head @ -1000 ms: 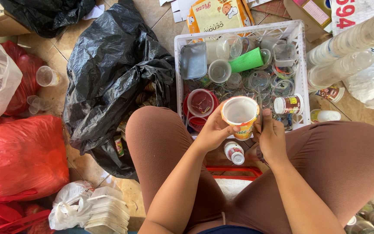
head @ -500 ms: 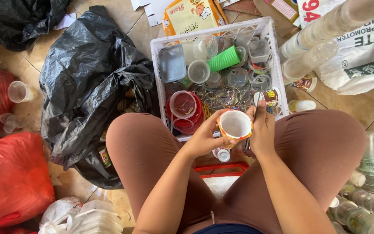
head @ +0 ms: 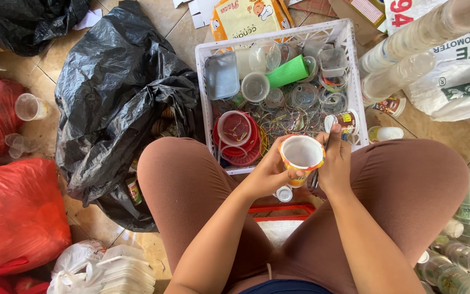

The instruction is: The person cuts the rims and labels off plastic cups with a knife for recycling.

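My left hand (head: 265, 175) grips a small plastic cup (head: 301, 158) with a white inside and an orange and yellow printed wall, held above my lap. My right hand (head: 335, 163) touches the cup's right side and pinches a thin dark tool (head: 316, 177) against it. Just beyond the hands stands a white plastic crate (head: 349, 49) filled with clear cups, lids, a green ribbed cup (head: 288, 72), a grey tub (head: 222, 76), red lids (head: 240, 147) and loose rubber bands. A small white-capped bottle (head: 284, 193) lies between my knees.
A large black bin bag (head: 115, 103) lies left of the crate. Red bags (head: 17, 218) and white foam boxes (head: 121, 269) sit at the lower left. Stacks of clear cups (head: 425, 32) and a printed white sack (head: 458, 76) are at the right; clear bottles (head: 463, 261) lie lower right.
The view has shifted, so the crate and bags sit a little further right in frame. Both hands still hold the cup in about the same place above the lap.
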